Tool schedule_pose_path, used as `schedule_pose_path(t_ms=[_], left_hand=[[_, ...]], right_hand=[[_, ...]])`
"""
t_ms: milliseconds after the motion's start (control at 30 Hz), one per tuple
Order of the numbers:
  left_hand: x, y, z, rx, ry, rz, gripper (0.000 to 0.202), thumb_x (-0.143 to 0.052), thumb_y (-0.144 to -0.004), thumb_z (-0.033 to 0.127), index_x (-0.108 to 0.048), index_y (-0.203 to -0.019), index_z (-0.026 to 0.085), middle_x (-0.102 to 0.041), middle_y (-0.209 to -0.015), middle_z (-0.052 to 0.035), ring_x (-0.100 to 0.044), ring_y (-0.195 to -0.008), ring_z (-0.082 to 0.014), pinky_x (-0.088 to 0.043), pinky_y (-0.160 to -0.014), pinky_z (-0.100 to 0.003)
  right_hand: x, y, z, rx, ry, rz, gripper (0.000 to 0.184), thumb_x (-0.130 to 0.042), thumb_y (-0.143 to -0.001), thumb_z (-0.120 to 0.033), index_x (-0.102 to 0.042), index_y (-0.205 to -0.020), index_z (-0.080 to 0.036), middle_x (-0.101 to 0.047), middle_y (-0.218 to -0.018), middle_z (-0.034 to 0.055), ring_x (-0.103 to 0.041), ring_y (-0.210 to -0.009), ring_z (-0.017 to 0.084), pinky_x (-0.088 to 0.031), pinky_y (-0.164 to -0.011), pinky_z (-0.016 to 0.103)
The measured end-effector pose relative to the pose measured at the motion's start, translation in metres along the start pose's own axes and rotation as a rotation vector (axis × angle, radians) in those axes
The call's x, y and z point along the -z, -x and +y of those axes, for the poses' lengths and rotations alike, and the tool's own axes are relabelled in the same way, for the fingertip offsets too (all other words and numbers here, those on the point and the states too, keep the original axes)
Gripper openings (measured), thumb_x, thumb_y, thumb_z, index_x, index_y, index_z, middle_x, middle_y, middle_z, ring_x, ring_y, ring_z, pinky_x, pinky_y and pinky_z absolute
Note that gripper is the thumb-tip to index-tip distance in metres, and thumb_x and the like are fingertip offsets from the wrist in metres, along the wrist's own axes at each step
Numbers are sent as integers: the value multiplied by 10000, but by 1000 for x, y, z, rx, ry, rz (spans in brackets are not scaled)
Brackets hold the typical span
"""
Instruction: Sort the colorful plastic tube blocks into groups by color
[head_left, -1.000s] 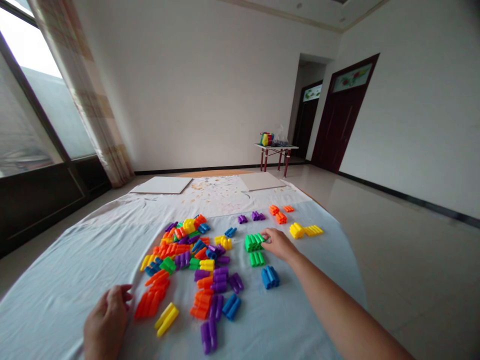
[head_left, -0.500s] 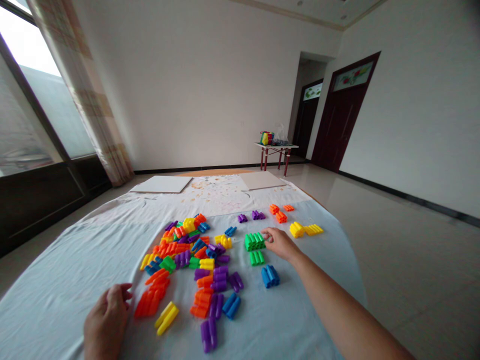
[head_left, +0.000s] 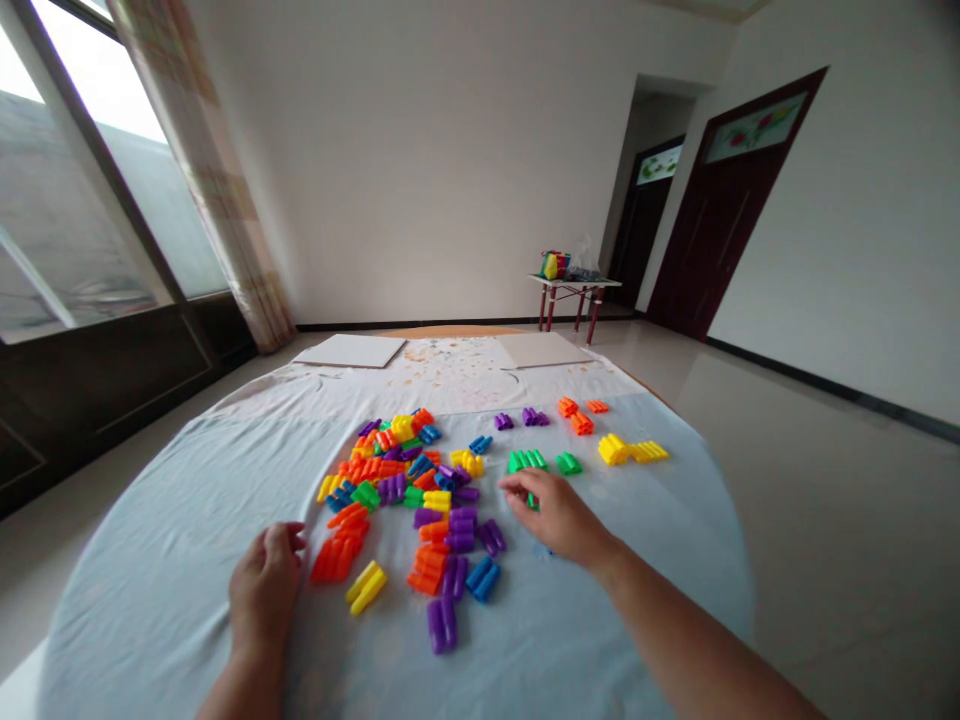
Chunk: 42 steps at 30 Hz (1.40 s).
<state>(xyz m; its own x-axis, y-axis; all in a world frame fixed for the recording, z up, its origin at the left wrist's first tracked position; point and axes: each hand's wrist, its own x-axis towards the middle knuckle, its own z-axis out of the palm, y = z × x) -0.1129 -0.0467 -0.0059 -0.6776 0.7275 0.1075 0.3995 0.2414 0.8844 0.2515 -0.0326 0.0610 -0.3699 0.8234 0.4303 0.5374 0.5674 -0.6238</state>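
My right hand (head_left: 553, 510) is over the right part of the cloth, fingers loosely bent and pointing left, with nothing visible in them. It partly covers a green plastic piece (head_left: 532, 501) made of joined tubes. Just beyond it lie a green block of joined tubes (head_left: 527, 460) and a separate green piece (head_left: 568, 463). The blue block on the near side is almost wholly hidden by my wrist. My left hand (head_left: 266, 575) rests on the cloth at the left, loosely curled and empty, beside an orange block (head_left: 339, 553). A yellow piece (head_left: 366, 587) lies to its right.
A mixed heap of coloured tube pieces (head_left: 390, 465) spreads across the middle. Purple (head_left: 535, 417), orange (head_left: 581, 424) and yellow (head_left: 613, 450) groups sit apart at the far right. Two flat boards (head_left: 352, 350) (head_left: 544, 350) lie on the far cloth (head_left: 450, 385).
My right hand has moved left and nearer, uncovering a green piece to the right of the green block. The blue block is now mostly hidden. The view has shifted somewhat.
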Motion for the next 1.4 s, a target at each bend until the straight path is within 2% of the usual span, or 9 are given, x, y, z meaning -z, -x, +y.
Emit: schedule_pose_path(t_ms=[133,300,433,600,700,833,1033,1233,1400], left_hand=[[0,1,0,-19,8,5,327,-349,-791,406,-598,-793,194,-565,-636,3,-521,-559,-154,-412,-520,-269],[0,5,4,-37,28,8,335,-346,-783,411,-595,-777,187,-554,-609,5,-512,-539,-152,-410,-514,-267],[0,6,5,-45,33,13,338,-341,-782,411,-592,-763,186,-555,-601,2,-510,-536,-154,-411,-525,-271],[0,5,2,-46,30,15,350,-337,-785,424,-598,-772,191,-568,-623,0,-519,-550,-155,-411,-534,-273],[0,4,1,-43,29,17,360,-332,-788,433,-601,-780,193,-571,-627,0,-524,-558,-158,-412,-539,-275],[0,5,2,-42,31,11,354,-335,-786,426,-598,-776,190,-571,-623,-1,-523,-565,-161,-415,-547,-275],[0,2,0,-27,30,7,341,-346,-782,426,-597,-776,196,-566,-624,2,-516,-555,-162,-409,-526,-279],[-1,-6,-6,-16,12,-9,347,-344,-796,447,-600,-805,213,-579,-665,1,-537,-592,-164,-426,-553,-280],[1,-9,-10,-2,-22,-23,364,-342,-801,462,-609,-820,215,-598,-675,-7,-545,-593,-171,-432,-549,-287]], right_hand=[[-30,7,-21,88,35,-150,241,-535,-800,-138,-636,-1013,-187,-641,-947,52,-575,-921,170,-453,-858,299],[-51,5,-14,60,168,-145,411,-579,-750,-121,-584,-1156,-185,-562,-1189,108,-472,-1141,235,-356,-1012,406],[-57,2,-12,-7,87,-237,427,-586,-748,-131,-578,-1172,-186,-587,-1125,94,-547,-1051,203,-420,-948,326],[-63,5,-24,-110,-29,-195,315,-607,-744,-188,-636,-1057,-172,-622,-961,69,-612,-829,162,-483,-779,255],[-67,7,-25,-136,-89,-154,295,-607,-739,-206,-644,-1030,-171,-644,-911,55,-610,-759,143,-481,-710,232],[-69,9,-20,-218,-171,-177,227,-604,-747,-257,-655,-946,-161,-686,-823,31,-592,-650,126,-459,-601,216],[-61,9,-30,-262,-242,-132,209,-595,-758,-323,-651,-858,-148,-676,-749,21,-571,-614,115,-432,-555,201],[-58,14,-45,-137,-87,-85,218,-603,-737,-340,-641,-870,-172,-656,-793,29,-577,-671,134,-444,-614,221],[-65,21,-40,-101,198,-168,223,-611,-712,-401,-646,-799,-199,-650,-824,46,-608,-745,183,-448,-683,265]])
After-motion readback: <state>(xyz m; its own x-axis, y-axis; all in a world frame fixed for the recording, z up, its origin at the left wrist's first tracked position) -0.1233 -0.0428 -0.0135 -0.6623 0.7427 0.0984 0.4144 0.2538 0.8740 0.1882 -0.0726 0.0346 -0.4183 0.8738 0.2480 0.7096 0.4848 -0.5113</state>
